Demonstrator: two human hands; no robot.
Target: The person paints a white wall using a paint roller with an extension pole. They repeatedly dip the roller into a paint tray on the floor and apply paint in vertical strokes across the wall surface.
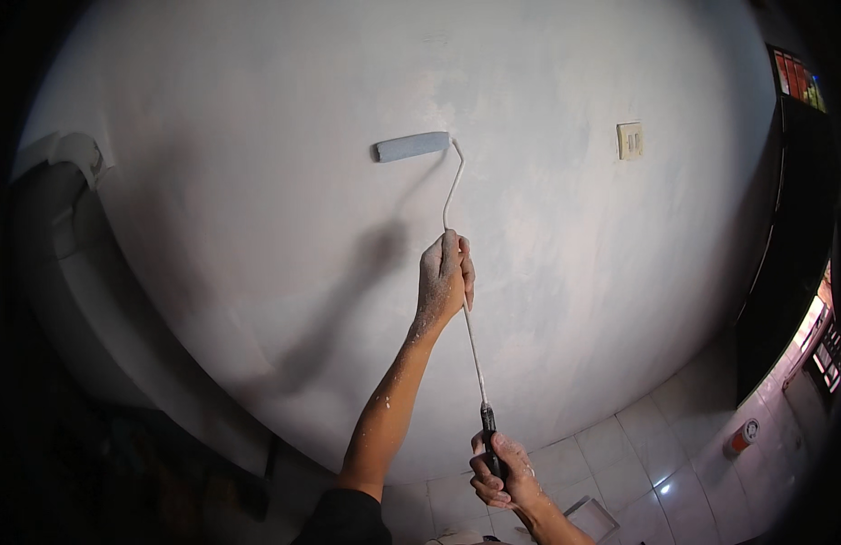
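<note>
A paint roller spans the middle of the view, its pale blue-grey sleeve (414,146) lying against the white wall (311,225). My left hand (444,272), speckled with white paint, grips the thin bent metal rod (454,194) below the sleeve. Lower down, my right hand (505,470) is closed around the black handle (488,422), also with paint spots on its skin. The wall around the sleeve shows uneven whitish and grey patches. A shadow of the arm and roller falls on the wall to the left.
A cream wall switch plate (630,141) sits to the right of the roller. Pale floor tiles (666,449) run along the wall's foot, with a red and white can (742,437) and a tray-like object (591,518) on them. A dark doorway stands at right, a moulded white structure (76,150) at left.
</note>
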